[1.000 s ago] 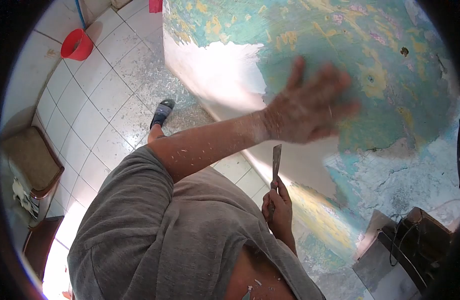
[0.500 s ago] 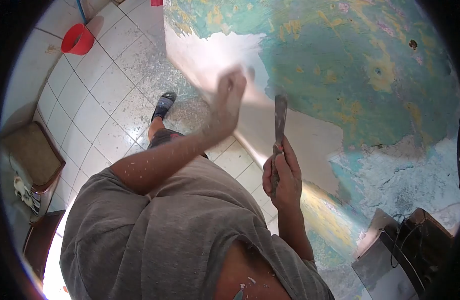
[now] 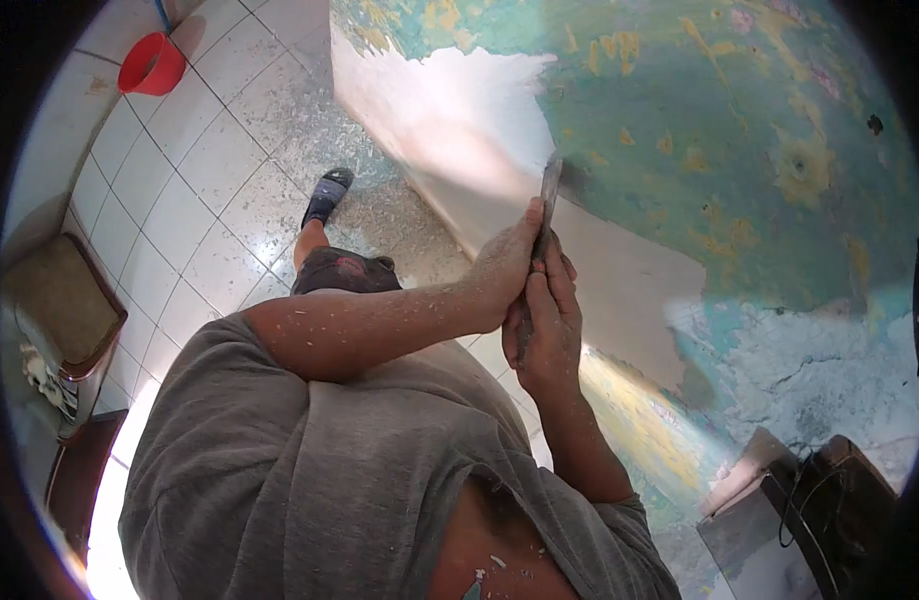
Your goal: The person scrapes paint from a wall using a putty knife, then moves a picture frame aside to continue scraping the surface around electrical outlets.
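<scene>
My right hand is closed around the handle of a scraper, its narrow metal blade pointing up toward the wall. Against the lower blade and the neck rests my left hand, dusty and touching my right hand; some of its fingers are hidden behind the tool. Just beyond the blade tip is the wall, green with yellow patches. A pale bare area with a ragged edge borders the green coat.
White floor tiles carry flakes and dust near my foot. A red bucket stands at the far left. A cushioned chair is at left, and dark furniture with a cable at lower right.
My left hand has come down and right from above the pale patch onto the scraper. My right hand and the scraper have shifted slightly left; the view has moved a little.
</scene>
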